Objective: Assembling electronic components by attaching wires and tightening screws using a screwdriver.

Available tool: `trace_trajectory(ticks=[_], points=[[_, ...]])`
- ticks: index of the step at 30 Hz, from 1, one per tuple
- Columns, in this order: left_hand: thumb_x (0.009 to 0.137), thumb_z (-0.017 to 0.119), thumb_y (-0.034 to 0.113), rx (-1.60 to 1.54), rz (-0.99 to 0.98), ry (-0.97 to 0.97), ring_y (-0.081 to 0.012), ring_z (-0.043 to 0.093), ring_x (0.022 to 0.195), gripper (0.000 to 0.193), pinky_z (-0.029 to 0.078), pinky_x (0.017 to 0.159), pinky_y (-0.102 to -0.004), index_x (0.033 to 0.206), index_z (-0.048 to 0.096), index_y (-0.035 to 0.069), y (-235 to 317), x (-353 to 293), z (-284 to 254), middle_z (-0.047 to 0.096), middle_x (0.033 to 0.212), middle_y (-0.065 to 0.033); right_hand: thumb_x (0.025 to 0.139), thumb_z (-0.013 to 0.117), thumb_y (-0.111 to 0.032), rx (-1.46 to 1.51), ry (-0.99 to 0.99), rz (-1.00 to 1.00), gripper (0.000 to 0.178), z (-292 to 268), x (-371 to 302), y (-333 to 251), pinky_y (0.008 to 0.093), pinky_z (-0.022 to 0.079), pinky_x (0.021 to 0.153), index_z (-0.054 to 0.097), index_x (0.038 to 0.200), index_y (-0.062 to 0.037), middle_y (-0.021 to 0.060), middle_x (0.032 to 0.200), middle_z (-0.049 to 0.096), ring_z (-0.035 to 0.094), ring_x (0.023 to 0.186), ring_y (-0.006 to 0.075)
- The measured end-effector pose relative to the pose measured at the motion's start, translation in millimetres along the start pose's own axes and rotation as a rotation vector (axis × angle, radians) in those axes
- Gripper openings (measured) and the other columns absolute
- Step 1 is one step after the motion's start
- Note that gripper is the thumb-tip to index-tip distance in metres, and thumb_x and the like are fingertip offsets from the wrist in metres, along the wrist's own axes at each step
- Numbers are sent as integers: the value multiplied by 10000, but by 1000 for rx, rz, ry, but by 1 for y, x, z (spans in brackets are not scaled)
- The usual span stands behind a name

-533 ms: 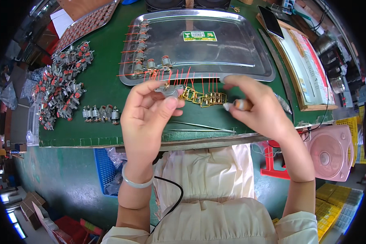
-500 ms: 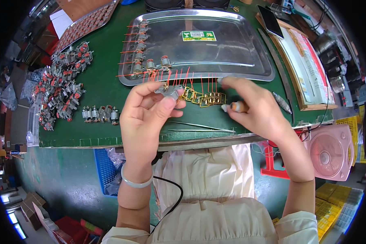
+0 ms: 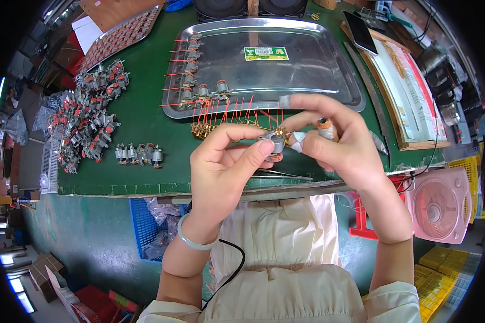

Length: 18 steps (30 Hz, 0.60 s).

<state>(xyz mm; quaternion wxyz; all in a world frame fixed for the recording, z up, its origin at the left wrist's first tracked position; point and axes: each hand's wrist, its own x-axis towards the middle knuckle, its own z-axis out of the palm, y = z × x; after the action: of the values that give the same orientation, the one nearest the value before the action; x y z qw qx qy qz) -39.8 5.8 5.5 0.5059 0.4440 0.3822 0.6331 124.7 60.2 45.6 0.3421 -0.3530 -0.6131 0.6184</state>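
Observation:
Between the thumb and fingers of my left hand (image 3: 226,161) is a small grey metal motor (image 3: 276,144). My right hand (image 3: 344,145), with wrapped fingertips, meets it from the right. Its thumb and a finger pinch a small brass fitting with a red wire (image 3: 279,131) against the motor's top; fingers partly cover the contact. Behind my hands, similar brass fittings (image 3: 201,131) lie in a row, red wires pointing at the tray. Metal tweezers (image 3: 288,176) lie under my hands, partly hidden. On the steel tray (image 3: 355,102), motors with red wires (image 3: 190,65) line the left side.
A heap of grey motors (image 3: 89,116) lies left, with a short row of motors (image 3: 139,154) nearer me. Farther back stands a filled tray (image 3: 121,40). At right are a phone (image 3: 359,31), a framed board (image 3: 409,102) and a pink fan (image 3: 435,207).
My left hand has moved right with the motor. The right hand has come from above the brass row to the motor, now pinching a brass fitting. The view has shifted slightly.

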Motion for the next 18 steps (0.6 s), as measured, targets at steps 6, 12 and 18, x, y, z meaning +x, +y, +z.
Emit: trace_trajectory(ticks=[6, 12, 18], points=[[812, 574, 37, -5, -11, 30, -212, 633, 719, 165, 546, 604, -262, 946, 508, -33, 3, 3, 3, 592, 868, -141, 762, 635, -116, 85, 12, 59, 458, 7, -1, 5, 144, 333, 404, 448, 1155, 27, 59, 897, 621, 481, 589, 10], [816, 574, 56, -33, -24, 55, -217, 633, 720, 174, 547, 610, -266, 949, 507, -35, 2, 3, 1, 593, 862, -135, 772, 641, -135, 125, 22, 100, 465, 7, 0, 7, 147, 298, 382, 449, 1174, -1, 57, 881, 626, 408, 493, -7], [803, 587, 16, -99, -104, -2, -161, 614, 775, 178, 537, 672, -249, 955, 517, -45, 8, 3, 0, 585, 908, -120, 781, 625, -85, 47, 42, 49, 414, 7, -3, 7, 159, 393, 464, 440, 1138, 16, 86, 859, 635, 535, 639, 39]])
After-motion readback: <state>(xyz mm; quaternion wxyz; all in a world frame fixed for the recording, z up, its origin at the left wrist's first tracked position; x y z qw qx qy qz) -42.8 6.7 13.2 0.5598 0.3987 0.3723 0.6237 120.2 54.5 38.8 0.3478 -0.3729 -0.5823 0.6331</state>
